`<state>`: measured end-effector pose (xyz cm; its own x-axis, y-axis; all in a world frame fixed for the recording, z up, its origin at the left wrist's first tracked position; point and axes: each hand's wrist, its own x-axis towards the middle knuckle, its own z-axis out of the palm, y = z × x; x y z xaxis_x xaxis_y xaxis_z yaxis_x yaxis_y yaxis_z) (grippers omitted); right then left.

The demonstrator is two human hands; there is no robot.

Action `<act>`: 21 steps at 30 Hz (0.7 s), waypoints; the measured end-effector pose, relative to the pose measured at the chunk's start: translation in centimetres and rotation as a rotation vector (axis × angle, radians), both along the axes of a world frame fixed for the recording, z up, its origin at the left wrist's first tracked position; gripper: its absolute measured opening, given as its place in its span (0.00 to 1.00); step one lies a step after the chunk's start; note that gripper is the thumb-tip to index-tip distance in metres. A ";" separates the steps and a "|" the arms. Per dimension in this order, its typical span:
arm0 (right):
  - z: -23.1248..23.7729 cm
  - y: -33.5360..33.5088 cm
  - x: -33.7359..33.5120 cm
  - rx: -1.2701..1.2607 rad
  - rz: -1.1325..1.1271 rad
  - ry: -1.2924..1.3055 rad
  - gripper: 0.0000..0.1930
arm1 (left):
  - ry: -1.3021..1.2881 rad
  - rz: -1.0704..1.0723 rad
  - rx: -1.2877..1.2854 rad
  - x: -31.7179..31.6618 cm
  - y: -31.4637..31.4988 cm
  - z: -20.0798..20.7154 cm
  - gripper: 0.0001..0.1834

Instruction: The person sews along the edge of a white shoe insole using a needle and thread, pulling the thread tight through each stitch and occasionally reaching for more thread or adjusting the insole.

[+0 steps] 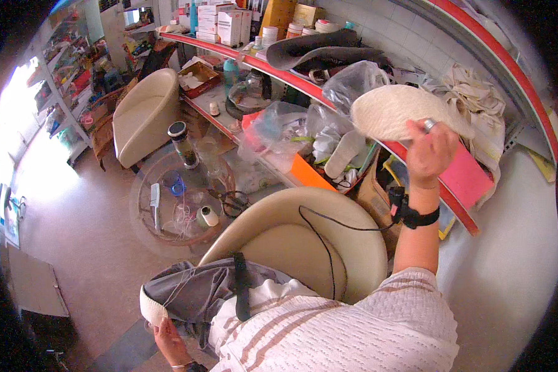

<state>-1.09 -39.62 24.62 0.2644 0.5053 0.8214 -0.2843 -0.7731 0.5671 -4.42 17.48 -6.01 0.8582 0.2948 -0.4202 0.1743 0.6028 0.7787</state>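
My right hand (pixel 431 154) is raised at the shelf on the right, its fingers closed on the edge of a large cream insole (pixel 397 111) with a fuzzy surface. A ring shows on one finger, and a black strap with a cable circles the wrist. Low on the left, my left hand (pixel 169 343) pinches a cream, sole-shaped piece (pixel 152 307) resting by my grey-trousered leg. Loose pale threads (pixel 181 282) run from that piece across the trousers. Its far end is hidden behind the cloth.
Red-edged shelves (pixel 279 74) hold boxes, jars, plastic bags and another pale insole (pixel 346 154). On the round glass table (pixel 144 214) are a flask (pixel 183 144), scissors (pixel 232 201), a thread spool (pixel 208 216) and a light-coloured tool (pixel 155 208). Beige tub chairs (pixel 146 115) stand near; a cable (pixel 347 228) crosses one.
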 end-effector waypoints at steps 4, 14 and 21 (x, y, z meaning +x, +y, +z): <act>-2.2 2.3 1.7 0.025 0.138 0.046 0.10 | -0.002 0.032 -0.003 -0.4 -0.4 1.5 0.13; -2.5 4.2 2.2 0.045 0.215 0.070 0.09 | 0.027 0.057 -0.007 -0.7 -1.4 1.6 0.13; -2.5 4.5 2.4 0.049 0.224 0.074 0.09 | 0.026 0.047 0.003 -0.7 -0.6 0.8 0.14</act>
